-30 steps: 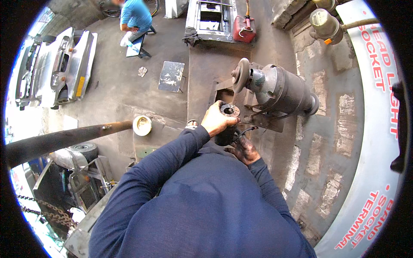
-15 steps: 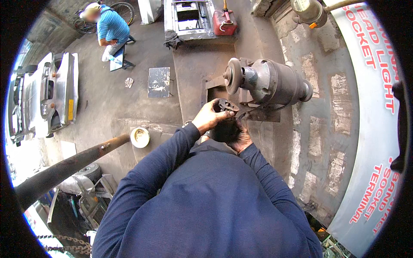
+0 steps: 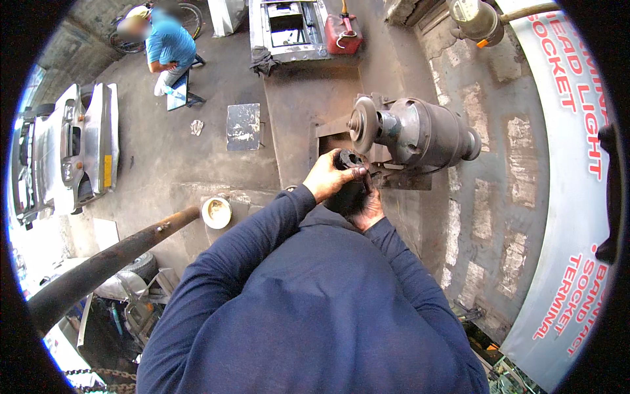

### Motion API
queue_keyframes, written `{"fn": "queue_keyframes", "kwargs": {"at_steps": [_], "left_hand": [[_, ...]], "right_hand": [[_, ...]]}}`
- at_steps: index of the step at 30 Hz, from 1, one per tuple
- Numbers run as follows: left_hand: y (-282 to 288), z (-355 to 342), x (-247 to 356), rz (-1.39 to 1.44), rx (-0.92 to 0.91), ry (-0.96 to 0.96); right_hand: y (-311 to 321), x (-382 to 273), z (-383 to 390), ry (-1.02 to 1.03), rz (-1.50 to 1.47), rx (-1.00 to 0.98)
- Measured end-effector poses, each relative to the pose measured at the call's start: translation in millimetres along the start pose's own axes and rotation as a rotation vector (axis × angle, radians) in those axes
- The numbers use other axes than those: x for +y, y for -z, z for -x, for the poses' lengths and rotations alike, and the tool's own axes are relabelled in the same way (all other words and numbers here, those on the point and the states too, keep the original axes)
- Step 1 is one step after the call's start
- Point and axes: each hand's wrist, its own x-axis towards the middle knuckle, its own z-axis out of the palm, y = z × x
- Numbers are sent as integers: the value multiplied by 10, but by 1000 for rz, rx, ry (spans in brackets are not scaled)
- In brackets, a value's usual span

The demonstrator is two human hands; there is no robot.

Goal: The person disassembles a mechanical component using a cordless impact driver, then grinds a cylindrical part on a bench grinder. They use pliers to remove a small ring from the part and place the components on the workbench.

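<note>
While the left hand [image 3: 326, 176] and right hand [image 3: 371, 208] grip the cylindrical part [image 3: 346, 197], it looks grimy black.

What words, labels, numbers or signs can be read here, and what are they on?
Pale grey-blue banner, right: large red lettering, mostly legible, not copied out.
Yellow plate on silver vehicle front: too small to read.
Held dark cylindrical part: no readable text.

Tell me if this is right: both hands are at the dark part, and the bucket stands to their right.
Wrong side: the left hand and right hand are at the dark part, but the head view shows the bucket to their left.
</note>
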Motion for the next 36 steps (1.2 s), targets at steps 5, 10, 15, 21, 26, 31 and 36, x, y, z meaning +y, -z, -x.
{"fn": "queue_keyframes", "kwargs": {"at_steps": [5, 10, 15, 21, 26, 31, 36], "left_hand": [[-102, -109, -149, -257, 155, -42], [-99, -86, 92, -305, 183, 7], [-68, -14, 206, -343, 178, 19], [-57, -43, -22, -326, 172, 13], [-52, 128, -212, -295, 200, 13], [-17, 277, -344, -328, 260, 20], [63, 340, -223, -231, 234, 39]], "right_hand": [[14, 37, -13, -18, 33, 14], [105, -76, -107, -61, 185, -65], [144, -12, -139, -99, 188, -90], [299, 155, -60, -283, -252, -79], [220, 47, 163, -621, -1018, 90], [57, 24, 219, -594, -940, 27], [67, 39, 155, -598, -919, 16]]}}
